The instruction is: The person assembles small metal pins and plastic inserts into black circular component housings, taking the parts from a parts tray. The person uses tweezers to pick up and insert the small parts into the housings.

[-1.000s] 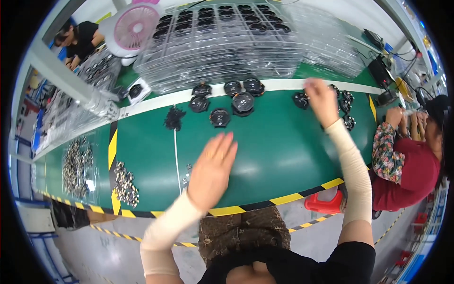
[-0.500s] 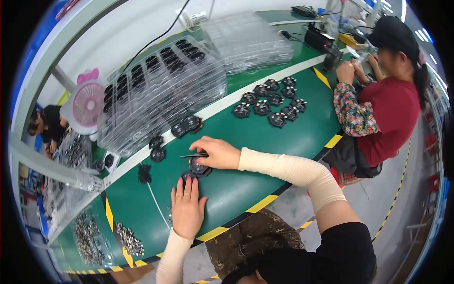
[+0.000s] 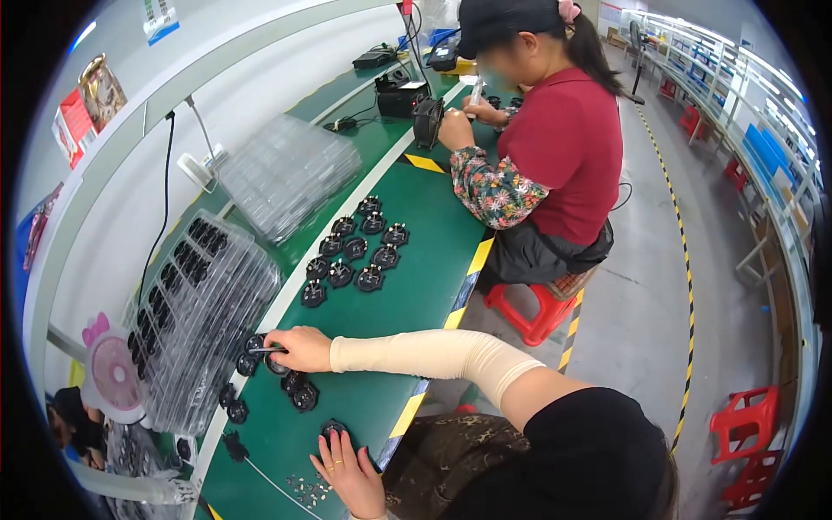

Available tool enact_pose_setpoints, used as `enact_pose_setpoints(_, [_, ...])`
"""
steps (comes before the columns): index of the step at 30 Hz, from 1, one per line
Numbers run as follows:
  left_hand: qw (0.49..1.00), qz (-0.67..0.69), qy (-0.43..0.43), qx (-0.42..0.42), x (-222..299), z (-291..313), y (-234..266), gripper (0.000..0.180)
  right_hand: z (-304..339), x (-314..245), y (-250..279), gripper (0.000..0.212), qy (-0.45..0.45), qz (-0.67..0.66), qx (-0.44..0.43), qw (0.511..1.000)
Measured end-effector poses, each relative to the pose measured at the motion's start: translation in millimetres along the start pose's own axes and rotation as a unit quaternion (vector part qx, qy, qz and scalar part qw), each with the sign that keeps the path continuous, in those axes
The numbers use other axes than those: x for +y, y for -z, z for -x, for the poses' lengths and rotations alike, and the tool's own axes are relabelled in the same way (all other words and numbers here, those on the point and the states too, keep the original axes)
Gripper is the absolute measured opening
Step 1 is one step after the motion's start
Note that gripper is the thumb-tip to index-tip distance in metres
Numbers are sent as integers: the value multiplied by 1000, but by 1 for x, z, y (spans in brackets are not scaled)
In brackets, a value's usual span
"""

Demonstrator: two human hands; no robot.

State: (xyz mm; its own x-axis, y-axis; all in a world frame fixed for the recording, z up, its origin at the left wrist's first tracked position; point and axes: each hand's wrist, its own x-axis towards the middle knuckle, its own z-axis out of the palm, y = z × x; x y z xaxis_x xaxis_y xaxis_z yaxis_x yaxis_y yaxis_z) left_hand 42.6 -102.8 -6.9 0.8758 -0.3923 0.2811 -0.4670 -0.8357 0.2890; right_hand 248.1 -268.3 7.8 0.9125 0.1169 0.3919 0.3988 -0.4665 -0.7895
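Observation:
My right hand [image 3: 299,349] is closed around dark tweezers [image 3: 267,350]. It reaches over round black plastic parts [image 3: 247,364] beside the white rail; one lies partly hidden under the fingers. Just nearer to me are two more black parts [image 3: 304,397], close together. My left hand [image 3: 354,478] lies with fingers stretched out, its fingertips touching another round black part [image 3: 333,427] near the table edge. Small metal pieces [image 3: 308,491] are scattered to the left of that hand. A small heap of black bits [image 3: 235,446] lies farther left.
Several black parts with small pale pieces [image 3: 354,249] stand on the green table [image 3: 433,204]. Stacked clear trays [image 3: 208,321], some filled, line the wall, with a pink fan [image 3: 115,377] at left. A co-worker [image 3: 555,130] sits at far right, near a red stool [image 3: 537,314].
The view has swung to the right. My right hand, with the tweezers, has moved from the parts beside my left hand to those by the white rail. My left hand keeps its fingertips on its part.

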Motion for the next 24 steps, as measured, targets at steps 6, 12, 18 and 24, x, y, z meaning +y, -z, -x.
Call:
enact_pose_setpoints(6, [999,3,7,54,0,2,-2,39,-4,21,13,18,-4,126,42,991])
enact_pose_setpoints(12, [996,-3,42,76,4,8,-3,37,15,8,-12,17,59,76,-48,994])
enact_pose_setpoints(18, [996,-1,28,90,3,10,0,39,10,7,-15,22,54,117,-34,991])
enact_pose_setpoints(24, [992,43,26,116,13,-14,6,35,10,-3,18,31,157,165,42,973])
